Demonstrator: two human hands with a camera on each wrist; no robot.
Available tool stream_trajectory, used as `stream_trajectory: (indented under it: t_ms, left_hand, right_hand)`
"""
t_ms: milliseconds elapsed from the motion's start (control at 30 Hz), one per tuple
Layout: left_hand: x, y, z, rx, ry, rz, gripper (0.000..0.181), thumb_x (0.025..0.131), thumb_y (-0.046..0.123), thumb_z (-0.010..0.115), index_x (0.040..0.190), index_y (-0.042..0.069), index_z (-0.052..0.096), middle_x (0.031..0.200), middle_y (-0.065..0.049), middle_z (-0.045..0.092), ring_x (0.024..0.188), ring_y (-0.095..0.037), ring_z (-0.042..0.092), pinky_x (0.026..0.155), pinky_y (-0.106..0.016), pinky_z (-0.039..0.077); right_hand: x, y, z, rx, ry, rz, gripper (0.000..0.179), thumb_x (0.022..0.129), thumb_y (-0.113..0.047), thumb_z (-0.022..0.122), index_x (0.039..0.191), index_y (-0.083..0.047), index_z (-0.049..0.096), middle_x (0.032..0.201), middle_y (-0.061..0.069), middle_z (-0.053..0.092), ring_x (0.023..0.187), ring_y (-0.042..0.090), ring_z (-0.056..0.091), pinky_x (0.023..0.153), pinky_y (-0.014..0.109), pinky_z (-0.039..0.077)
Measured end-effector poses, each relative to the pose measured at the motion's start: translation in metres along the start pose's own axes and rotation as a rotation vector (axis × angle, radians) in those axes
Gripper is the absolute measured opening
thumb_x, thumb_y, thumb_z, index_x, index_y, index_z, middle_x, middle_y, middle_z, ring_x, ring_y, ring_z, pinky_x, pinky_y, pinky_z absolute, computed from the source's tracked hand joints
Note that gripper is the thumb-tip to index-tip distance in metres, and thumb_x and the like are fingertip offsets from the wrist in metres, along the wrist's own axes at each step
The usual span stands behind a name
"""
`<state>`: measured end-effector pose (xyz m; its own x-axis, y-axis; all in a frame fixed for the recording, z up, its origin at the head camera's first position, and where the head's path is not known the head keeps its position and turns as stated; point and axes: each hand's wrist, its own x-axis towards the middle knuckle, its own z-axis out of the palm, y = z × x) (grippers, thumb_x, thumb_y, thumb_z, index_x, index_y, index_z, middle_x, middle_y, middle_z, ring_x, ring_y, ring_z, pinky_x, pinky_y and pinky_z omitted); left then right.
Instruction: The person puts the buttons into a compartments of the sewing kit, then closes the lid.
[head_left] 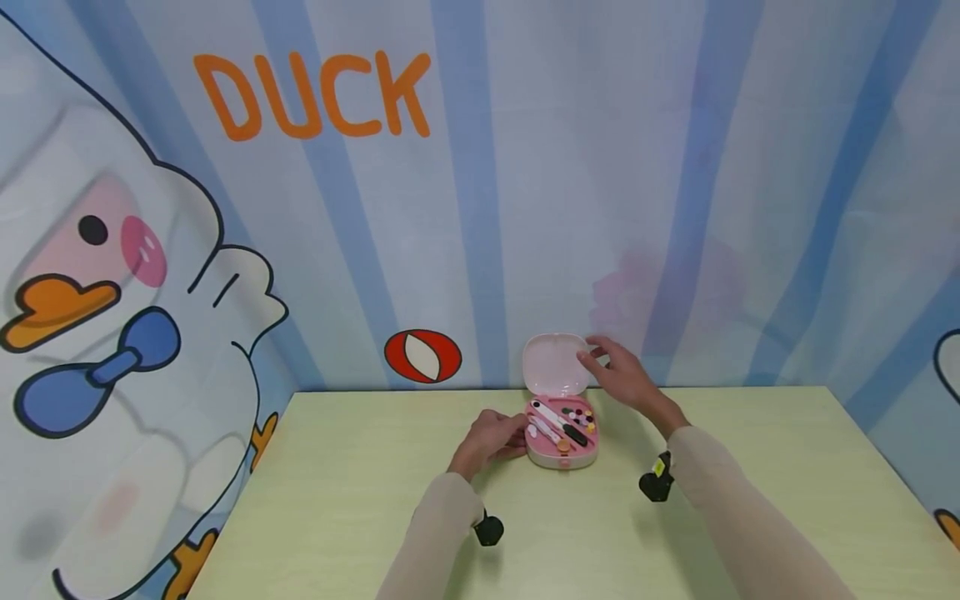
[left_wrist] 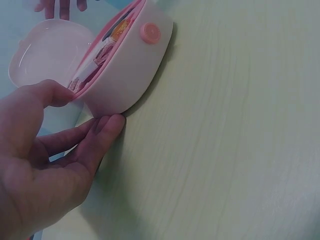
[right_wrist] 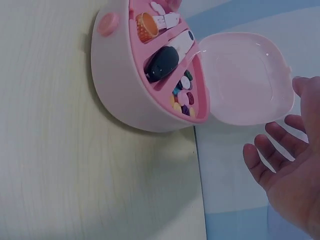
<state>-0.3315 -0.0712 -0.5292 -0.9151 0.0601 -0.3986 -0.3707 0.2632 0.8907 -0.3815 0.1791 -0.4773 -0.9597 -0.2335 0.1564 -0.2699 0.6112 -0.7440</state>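
A small pink-and-white sewing kit box (head_left: 562,458) stands at the table's back edge with its pale pink lid (head_left: 555,364) raised. My left hand (head_left: 491,442) grips the box's left side; in the left wrist view the thumb is on the pink rim and the fingertips are against the white wall low down. At the lid's right edge is my right hand (head_left: 622,377), fingers spread and relaxed, thumb by the lid's corner. Inside the box lie a black-handled white tool (right_wrist: 165,62), an orange cap-like piece (right_wrist: 146,27) and several coloured buttons (right_wrist: 184,97) in a side compartment.
The pale wood-look table (head_left: 360,500) ends just behind the box at a blue striped backdrop (head_left: 540,208) printed with a duck. A black wrist camera (head_left: 489,530) hangs under the left sleeve, and another camera (head_left: 657,479) under the right.
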Motion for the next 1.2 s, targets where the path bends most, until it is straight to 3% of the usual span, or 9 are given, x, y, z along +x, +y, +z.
stream_trajectory:
  t_ms: [333,633,900,1200]
  left_hand:
    - [-0.003,0.001,0.001,-0.028,0.006,-0.006,0.037,0.100,0.030,0.068,0.119,-0.001,0.061,0.098,-0.010,0.071,0.084,-0.019,0.069,0.079,-0.027,0.062]
    - [-0.001,-0.001,0.001,-0.073,-0.007,0.024,0.041,0.101,0.037,0.058,0.108,-0.002,0.067,0.094,-0.011,0.071,0.080,-0.016,0.068,0.078,-0.029,0.063]
    - [-0.001,0.000,0.000,-0.076,0.001,0.006,0.060,0.103,0.054,0.049,0.105,-0.003,0.069,0.089,-0.012,0.072,0.079,-0.020,0.072,0.077,-0.032,0.064]
    - [0.002,0.002,0.000,-0.128,-0.005,0.005,0.069,0.102,0.061,0.047,0.102,-0.004,0.070,0.086,-0.013,0.072,0.074,-0.019,0.072,0.076,-0.036,0.064]
  right_hand:
    - [-0.005,-0.002,-0.005,0.068,-0.010,0.022,0.053,0.109,-0.038,0.052,0.148,-0.002,0.049,0.141,0.022,0.056,0.128,0.040,0.053,0.105,0.058,0.046]
    - [-0.013,0.000,-0.008,0.120,0.009,-0.002,0.049,0.107,-0.049,0.050,0.137,-0.010,0.054,0.131,0.018,0.060,0.115,0.038,0.059,0.094,0.053,0.052]
    - [-0.026,0.001,-0.004,0.144,0.019,-0.063,0.029,0.106,-0.037,0.061,0.119,-0.012,0.057,0.113,0.013,0.065,0.097,0.037,0.065,0.079,0.038,0.056]
    - [-0.048,0.004,-0.001,0.154,0.038,-0.185,0.020,0.103,-0.024,0.068,0.112,-0.008,0.061,0.106,0.007,0.065,0.100,0.026,0.062,0.085,0.035,0.053]
